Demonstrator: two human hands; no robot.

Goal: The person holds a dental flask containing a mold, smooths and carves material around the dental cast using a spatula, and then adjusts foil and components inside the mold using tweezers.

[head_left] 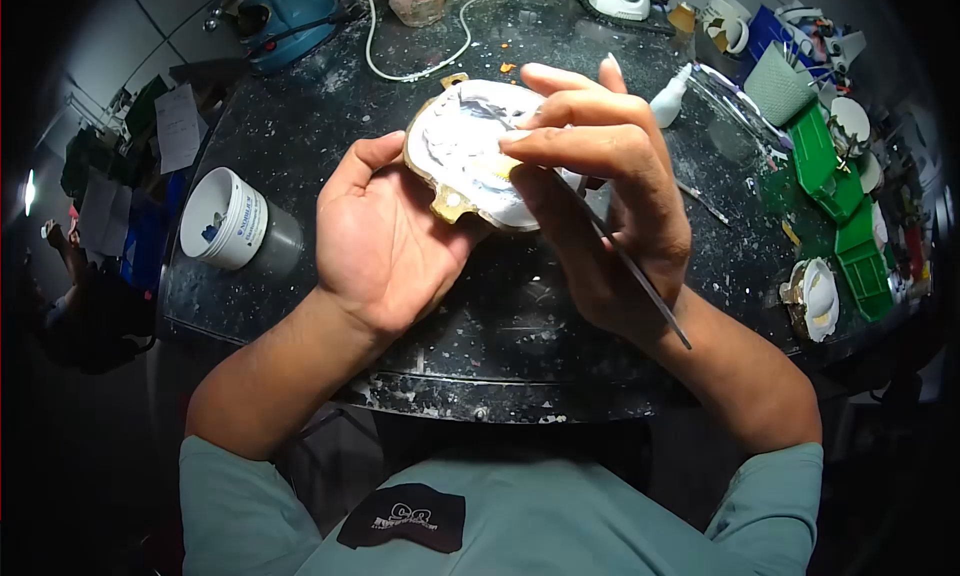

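Note:
My left hand (375,241) is wrapped around the lower left edge of a brass-rimmed dental flask half (455,202), holding it above the table. White plaster (455,126) fills the flask, with a dental arch shape and grey shadowed hollows in its surface. Over its right side, my right hand (635,176) pinches a thin dark metal hand tool (645,286). The handle slants down past the palm toward my wrist. Fingers hide the tool's working tip, so contact with the plaster cannot be made out. A yellowish patch shows beside the fingertips.
The dark, plaster-specked table (480,326) holds a white tub (250,221) at left and a blue machine (285,21) behind. A white squeeze bottle (670,98), green trays (825,156) and another plaster-filled flask part (818,298) stand at right. A cable (420,76) curves across the back.

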